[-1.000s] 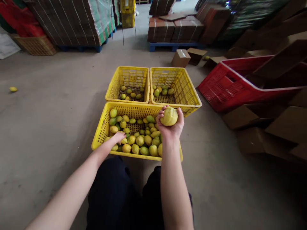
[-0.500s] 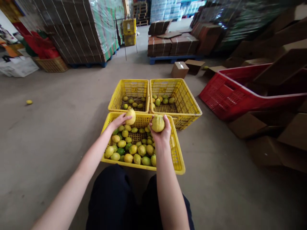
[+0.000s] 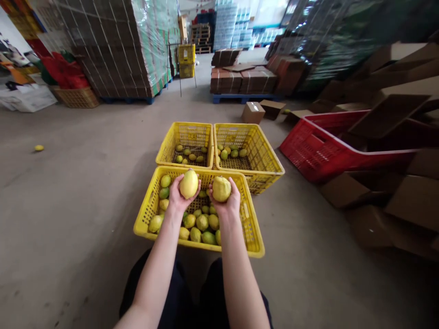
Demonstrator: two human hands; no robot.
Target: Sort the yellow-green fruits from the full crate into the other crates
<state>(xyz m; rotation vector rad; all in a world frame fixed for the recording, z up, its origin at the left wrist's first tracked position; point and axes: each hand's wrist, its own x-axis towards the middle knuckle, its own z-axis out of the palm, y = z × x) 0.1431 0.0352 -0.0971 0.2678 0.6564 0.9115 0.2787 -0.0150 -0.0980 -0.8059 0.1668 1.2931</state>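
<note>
My left hand [image 3: 177, 194] is closed around a smooth yellow lemon [image 3: 189, 184], palm up. Beside it, my right hand [image 3: 230, 204] grips a lumpier, greenish-yellow lemon [image 3: 221, 189]. Both hands hover over the near yellow crate [image 3: 252, 224], which holds many yellow and green lemons [image 3: 202, 222]; my forearms hide part of them. Behind it stand a back left yellow crate [image 3: 164, 144] and a back right yellow crate [image 3: 269, 153], each with a few lemons on the bottom.
A red crate [image 3: 305, 146] and open cardboard boxes [image 3: 363, 192] crowd the right side. One loose lemon [image 3: 39, 148] lies on the floor at left. Farther back are a wrapped pallet stack [image 3: 113, 50], flattened cartons [image 3: 240, 80] and a small box [image 3: 253, 112].
My left hand has turned palm up and moved slightly right and nearer with its lemon. My right hand still holds its lemon, a little lower in view. The camera has tilted slightly.
</note>
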